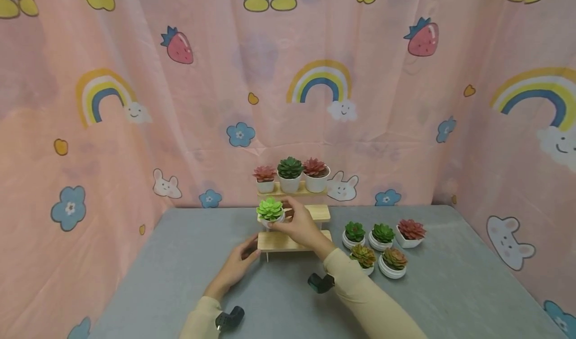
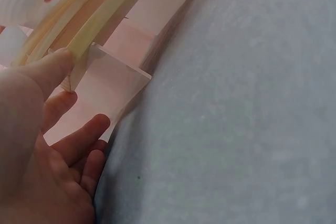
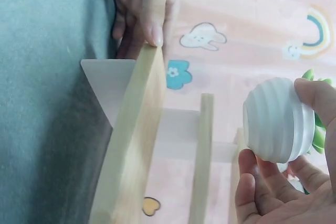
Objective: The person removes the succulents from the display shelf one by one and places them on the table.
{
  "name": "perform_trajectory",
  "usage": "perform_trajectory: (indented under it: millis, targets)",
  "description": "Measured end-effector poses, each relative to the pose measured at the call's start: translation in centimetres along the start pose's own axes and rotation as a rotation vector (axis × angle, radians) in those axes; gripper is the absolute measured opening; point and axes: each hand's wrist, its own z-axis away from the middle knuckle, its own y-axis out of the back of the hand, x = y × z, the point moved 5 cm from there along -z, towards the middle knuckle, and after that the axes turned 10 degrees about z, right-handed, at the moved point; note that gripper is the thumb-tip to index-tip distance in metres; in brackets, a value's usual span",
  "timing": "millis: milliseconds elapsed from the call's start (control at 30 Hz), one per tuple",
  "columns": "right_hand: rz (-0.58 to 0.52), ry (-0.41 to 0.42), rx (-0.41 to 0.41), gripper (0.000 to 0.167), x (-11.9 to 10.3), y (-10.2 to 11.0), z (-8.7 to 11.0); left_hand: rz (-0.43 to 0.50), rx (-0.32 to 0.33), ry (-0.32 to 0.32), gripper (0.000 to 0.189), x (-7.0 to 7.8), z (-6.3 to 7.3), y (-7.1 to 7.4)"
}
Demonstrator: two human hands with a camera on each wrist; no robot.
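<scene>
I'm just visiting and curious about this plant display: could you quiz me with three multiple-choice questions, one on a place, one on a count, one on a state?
1. Where does the left hand rest?
A. on the lowest shelf's left end
B. on the top shelf
C. on a table pot

2. How many pots stand on the top shelf?
A. one
B. three
C. five

3. The right hand's grip is:
A. idle
B. flat on the table
C. round the light green succulent pot

Answers: 1 A, thumb on the lowest shelf; 2 B, three there; 3 C, fingers circle it.
</scene>
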Motion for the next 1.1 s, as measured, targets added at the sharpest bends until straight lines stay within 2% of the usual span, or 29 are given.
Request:
perform_trajectory:
  millis: [400,667,933,1100]
  targets:
    - [0.05,0.022,0.027,0.057,-0.9,1.6,2.3,0.02,0.005,-0.002,0.059,0.1,0.0,0.0]
    - [0.033,0.055,0.026,0.057,-1.0,3.3,4.2,0.02,0.001,0.016,0.06,-0.2,-0.1,-0.1]
    - [0.135,0.044,0.041,0.056,-0.8,4.7,5.7,0.005,0.006,0.004,0.059,0.2,0.0,-0.2]
    - [0.192,0.027,0.052,0.056,-0.8,5.3,6.4,0.032,0.019,-0.011,0.058,0.4,0.0,-0.3]
